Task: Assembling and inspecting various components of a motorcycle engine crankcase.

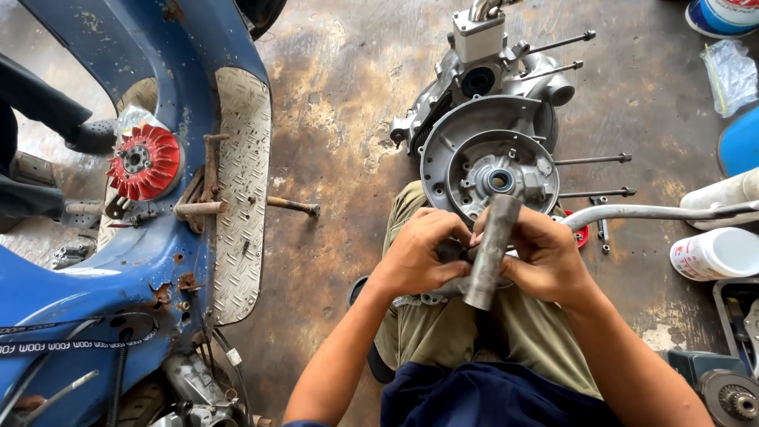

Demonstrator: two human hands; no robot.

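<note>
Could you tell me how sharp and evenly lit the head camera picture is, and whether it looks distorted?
Head view: soft, even light, weak shadows; both hands and the metal tube are sharp; a mild sheen on the engine casing; wide-angle bending curves the blue scooter body at the left edge.

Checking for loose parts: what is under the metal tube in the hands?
Under the metal tube lie a small grey part, khaki trousers and the engine casing; both hands cover most of that part.

Both bare forearms reach forward over the lap, the left hand (417, 257) and right hand (544, 255) close together with fingers curled inward, thumbs toward each other.
</note>
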